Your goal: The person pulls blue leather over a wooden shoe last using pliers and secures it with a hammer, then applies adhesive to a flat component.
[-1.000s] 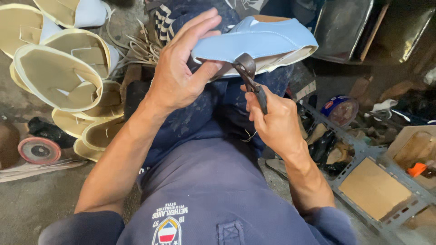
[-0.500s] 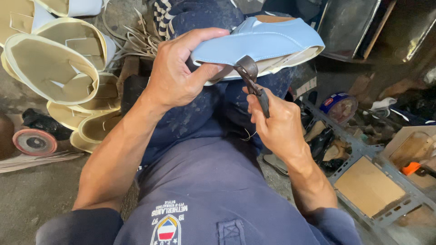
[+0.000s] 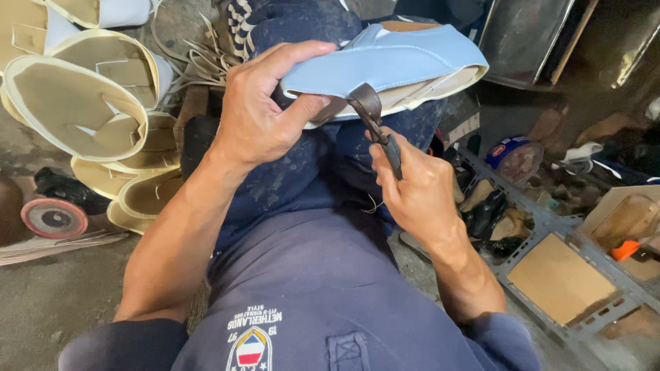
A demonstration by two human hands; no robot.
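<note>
1. Fingers [image 3: 302, 55] of the left hand [image 3: 258, 113]: wrapped over the top of the pale blue shoe upper [image 3: 385, 62], thumb pressed to its underside; clenched firmly on it.
2. Fingers of the right hand [image 3: 419, 189]: closed round the handles of dark metal pincers [image 3: 375, 120], whose head bites the cream lining edge at the underside of the upper.
3. Pale blue shoe upper: held in the air above the lap, toe pointing right, sole side tilted toward the person.
4. Change noted: against the earlier views, the upper sits slightly higher and further right, and the left thumb has shifted along the underside; the pincers hold the same spot on the edge. Judged: the pulling of the edge continues at one point, not yet moved on.
5. Surroundings: stack of cream-coloured uppers [image 3: 75, 103] on the floor at left, well apart; red-rimmed round disc [image 3: 53, 216] below them; grey metal rack [image 3: 564, 275] at right; round tin [image 3: 512, 154] beyond it.
</note>
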